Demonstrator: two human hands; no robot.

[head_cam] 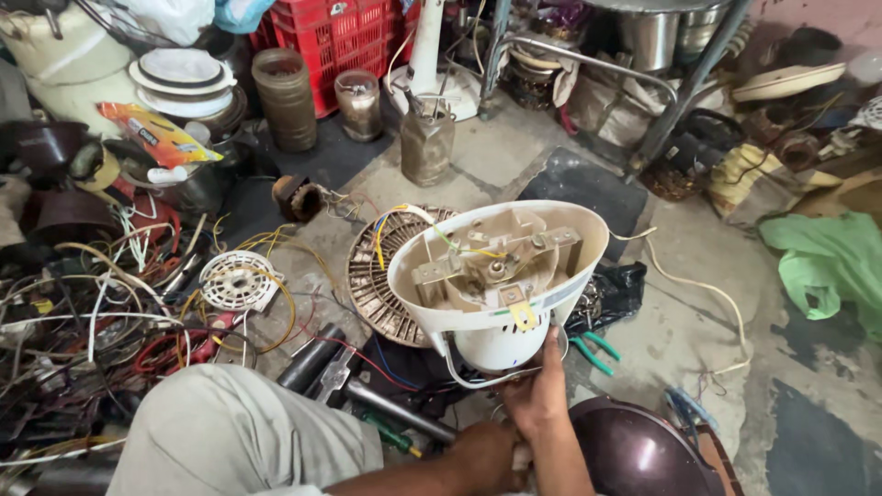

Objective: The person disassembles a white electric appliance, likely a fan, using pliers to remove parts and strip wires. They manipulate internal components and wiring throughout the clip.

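Note:
A white plastic fan housing is held upright over the floor, its open side facing me. Inside it are beige fittings, small switch parts and yellow and green wires. My right hand grips the rounded white neck under the housing. My left hand is closed just below that, around the white lower end of the same piece; what its fingers cover is hidden. A thin white cord loops from the housing past my right hand. My knee in light trousers is at the lower left.
A round ribbed metal motor part lies behind the housing. Green-handled pliers, a green-handled screwdriver and a dark maroon dome shell lie close by. Tangled wires fill the left. Jars, a red crate and green cloth ring the floor.

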